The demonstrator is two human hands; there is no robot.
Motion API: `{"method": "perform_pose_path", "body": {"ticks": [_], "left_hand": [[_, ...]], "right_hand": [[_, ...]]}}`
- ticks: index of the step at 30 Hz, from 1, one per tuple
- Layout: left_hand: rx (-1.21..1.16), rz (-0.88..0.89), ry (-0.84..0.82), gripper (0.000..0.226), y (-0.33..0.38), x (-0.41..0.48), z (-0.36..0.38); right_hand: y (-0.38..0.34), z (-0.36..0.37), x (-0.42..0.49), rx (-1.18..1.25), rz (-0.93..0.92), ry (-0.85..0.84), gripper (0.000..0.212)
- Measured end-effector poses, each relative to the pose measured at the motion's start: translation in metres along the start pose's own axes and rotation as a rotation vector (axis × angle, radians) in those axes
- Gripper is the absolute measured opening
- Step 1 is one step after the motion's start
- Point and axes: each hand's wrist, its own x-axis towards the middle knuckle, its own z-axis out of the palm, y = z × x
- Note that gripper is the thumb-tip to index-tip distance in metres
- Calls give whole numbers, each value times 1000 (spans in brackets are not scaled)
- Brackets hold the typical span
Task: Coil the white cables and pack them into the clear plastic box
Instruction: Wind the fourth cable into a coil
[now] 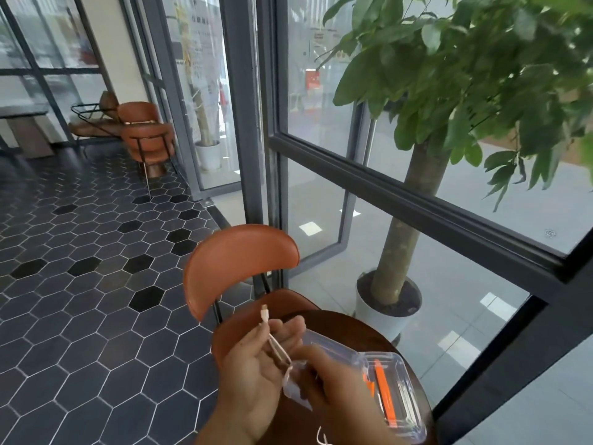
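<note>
The thin white cable (272, 340) is off the worktop, held in both hands above the near edge. Its plug end pokes up past the fingers of the left hand (253, 367). That hand lies palm up with its grip curled loosely round the cable. The right hand (327, 374) pinches the same cable lower down, where loops seem to gather, though blur hides how many.

To coil it well, I judge the left hand should keep the plug end pinned. The right hand should lay even loops of one size into the palm, without twisting. A further loose stretch hangs at the bottom edge and wants drawing in.

The clear plastic box (407, 409) sits open just right of the hands on the round dark wooden worktop (349, 322). It holds orange strips (383, 390), so loops should stay small.
</note>
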Motion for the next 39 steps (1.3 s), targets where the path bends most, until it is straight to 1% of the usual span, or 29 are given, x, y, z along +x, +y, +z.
{"method": "perform_pose_path", "body": {"ticks": [2, 4, 5, 6, 8, 9, 11, 12, 13, 15, 17, 20, 22, 24, 27, 29, 31, 35, 36, 37, 39], "left_hand": [[-115, 3, -2, 28, 17, 2, -3], [-125, 13, -21, 30, 29, 1, -6], [-93, 8, -40, 30, 32, -2, -8], [-39, -7, -69, 31, 34, -4, -9], [106, -45, -150, 32, 37, -9, -12], [189, -64, -194, 33, 37, -10, -13], [394, -95, -281, 37, 37, -8, -17], [510, -110, -313, 38, 37, -6, -18], [631, -124, -337, 36, 37, -5, -18], [845, -165, -364, 30, 32, -2, -16], [988, -167, -346, 32, 22, 3, -15], [1070, 8, -195, 33, 8, 13, -13], [1038, 137, -101, 32, 3, 17, -12], [963, 188, -52, 31, 1, 19, -12], [746, 115, -94, 34, 2, 19, -15], [577, 76, -110, 35, 4, 17, -17], [463, 42, -110, 35, 3, 16, -15], [199, -27, -116, 34, -3, 13, -9], [129, -36, -115, 34, -2, 13, -8], [55, -42, -110, 35, 0, 13, -7], [-69, -69, -121, 38, 6, 12, -6]], "right_hand": [[9, 3, -6, -25, 5, -137, 30], [21, 3, -9, -12, 73, -259, 15], [27, 1, -8, 16, 128, -297, 15], [33, -2, -6, 24, 182, -330, 22], [46, -12, 3, 19, 265, -402, 26], [53, -20, 9, 10, 277, -442, 25], [55, -38, 24, -17, 244, -515, 23], [52, -46, 30, -4, 228, -520, 23], [48, -52, 37, 23, 223, -489, 24], [34, -62, 48, 94, 236, -350, 26], [15, -63, 57, 130, 231, -247, 27], [-12, -57, 60, -5, 119, -172, 23], [-21, -50, 57, -109, 33, -60, 23], [-23, -40, 50, -134, -6, 26, 26], [-14, -23, 39, -142, -1, 64, 28], [-10, -15, 32, -8, 46, 50, 23], [-9, -9, 26, 91, 60, 20, 18], [-6, 5, 16, -15, -6, 28, 15], [-5, 7, 13, -49, -26, 38, 20], [-4, 9, 11, -79, -49, 50, 33], [3, 15, 5, -124, -89, 78, 65]]}}
